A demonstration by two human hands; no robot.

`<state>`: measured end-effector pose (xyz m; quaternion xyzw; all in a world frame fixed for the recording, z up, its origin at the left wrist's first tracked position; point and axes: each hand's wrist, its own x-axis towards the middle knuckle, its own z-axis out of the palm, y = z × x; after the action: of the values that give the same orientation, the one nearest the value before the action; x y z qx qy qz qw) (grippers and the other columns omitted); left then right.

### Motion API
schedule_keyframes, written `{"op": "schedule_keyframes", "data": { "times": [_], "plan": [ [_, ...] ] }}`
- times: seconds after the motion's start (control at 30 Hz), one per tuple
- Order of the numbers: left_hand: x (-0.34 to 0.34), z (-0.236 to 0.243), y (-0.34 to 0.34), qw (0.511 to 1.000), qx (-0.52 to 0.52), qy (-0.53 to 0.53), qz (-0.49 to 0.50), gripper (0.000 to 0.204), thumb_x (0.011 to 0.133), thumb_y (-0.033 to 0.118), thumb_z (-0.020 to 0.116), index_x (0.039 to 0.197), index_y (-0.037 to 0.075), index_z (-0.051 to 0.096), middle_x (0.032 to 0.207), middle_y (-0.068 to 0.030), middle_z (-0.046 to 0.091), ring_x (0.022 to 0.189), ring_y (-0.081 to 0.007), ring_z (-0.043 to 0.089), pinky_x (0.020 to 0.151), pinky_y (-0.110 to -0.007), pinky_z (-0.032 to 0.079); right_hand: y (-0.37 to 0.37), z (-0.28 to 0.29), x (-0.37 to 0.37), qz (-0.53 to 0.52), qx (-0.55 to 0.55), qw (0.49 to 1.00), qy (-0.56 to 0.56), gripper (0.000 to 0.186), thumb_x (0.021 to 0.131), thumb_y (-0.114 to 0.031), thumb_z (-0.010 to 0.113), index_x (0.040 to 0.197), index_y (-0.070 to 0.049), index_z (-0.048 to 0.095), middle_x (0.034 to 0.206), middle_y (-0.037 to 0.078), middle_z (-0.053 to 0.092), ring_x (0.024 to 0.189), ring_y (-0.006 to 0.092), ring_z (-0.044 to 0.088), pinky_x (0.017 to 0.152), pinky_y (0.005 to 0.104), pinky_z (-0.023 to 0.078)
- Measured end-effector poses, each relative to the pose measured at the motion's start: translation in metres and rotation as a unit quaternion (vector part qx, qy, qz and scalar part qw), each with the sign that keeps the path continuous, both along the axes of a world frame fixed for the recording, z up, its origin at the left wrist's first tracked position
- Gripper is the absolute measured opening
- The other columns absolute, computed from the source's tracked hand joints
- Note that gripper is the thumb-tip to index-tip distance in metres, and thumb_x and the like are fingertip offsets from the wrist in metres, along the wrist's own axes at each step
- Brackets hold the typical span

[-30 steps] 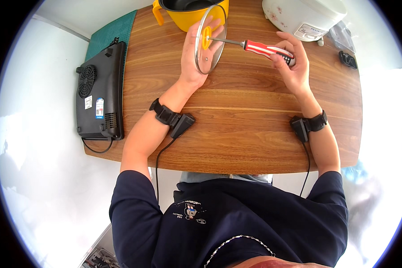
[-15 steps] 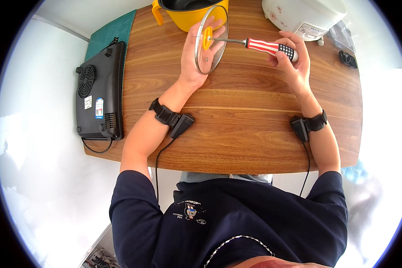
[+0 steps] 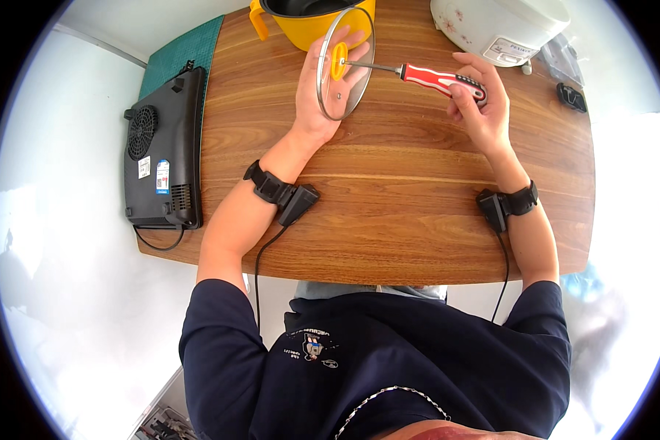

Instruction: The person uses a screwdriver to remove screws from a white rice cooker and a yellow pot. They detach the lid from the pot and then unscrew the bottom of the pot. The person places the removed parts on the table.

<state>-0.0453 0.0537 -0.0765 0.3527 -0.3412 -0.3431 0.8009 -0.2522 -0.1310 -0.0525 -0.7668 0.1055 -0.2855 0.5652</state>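
On the tabletop (image 3: 403,183), the induction cooker (image 3: 163,150) lay to my left, the cutting mat (image 3: 180,55) beyond it. The pot (image 3: 301,29) stood behind my glass lid (image 3: 353,86), the screwdriver (image 3: 436,79) right of that lid, the rice cooker (image 3: 491,26) behind at right.

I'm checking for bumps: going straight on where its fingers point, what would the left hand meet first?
Probably the yellow pot, which the left hand partly overlaps in this view; depth is unclear, so it might pass above.

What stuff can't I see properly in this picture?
Head view:
Yellow pot: far side cut off by the top edge.
White appliance: top cut off there too.
Left hand: grip on the glass lid partly hidden by the yellow knob.
Screwdriver: tip too small to make out.
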Motion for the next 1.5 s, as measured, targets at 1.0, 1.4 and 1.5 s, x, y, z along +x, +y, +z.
{"op": "schedule_keyframes", "data": {
  "times": [1.0,1.4,1.5],
  "plan": [
    [-0.004,0.002,-0.001,1.0,0.009,-0.005,0.005,0.058,0.112,0.048,0.039,0.154,0.008,0.04,0.154,-0.0236,0.045,0.146,-0.0429,0.04,0.122,-0.057,0.033,0.004,-0.006,0.007,-0.014,-0.032,0.994,-0.104,0.052,0.095,-0.009,0.075,0.141,-0.002,0.052,0.107,0.005,0.068,0.095,0.0096,0.061,0.079,0.0229,0.051],
    [-0.003,0.001,-0.002,0.999,0.008,-0.033,0.01,0.057,0.112,0.047,0.038,0.154,0.008,0.04,0.154,-0.0229,0.045,0.146,-0.0426,0.042,0.121,-0.056,0.035,0.005,0.0,0.003,-0.061,0.042,0.997,0.003,0.048,0.101,-0.02,0.069,0.142,-0.003,0.049,0.095,0.006,0.072,0.066,0.0081,0.062,0.059,0.0227,0.049],
    [-0.003,0.002,-0.001,0.999,0.014,-0.029,0.009,0.058,0.112,0.048,0.039,0.154,0.008,0.04,0.154,-0.0229,0.045,0.146,-0.0426,0.042,0.121,-0.057,0.035,0.004,-0.006,0.008,-0.048,0.041,0.995,-0.071,0.049,0.101,-0.016,0.07,0.143,-0.003,0.048,0.104,0.007,0.071,0.077,0.0078,0.063,0.061,0.0219,0.05]
  ]
}}
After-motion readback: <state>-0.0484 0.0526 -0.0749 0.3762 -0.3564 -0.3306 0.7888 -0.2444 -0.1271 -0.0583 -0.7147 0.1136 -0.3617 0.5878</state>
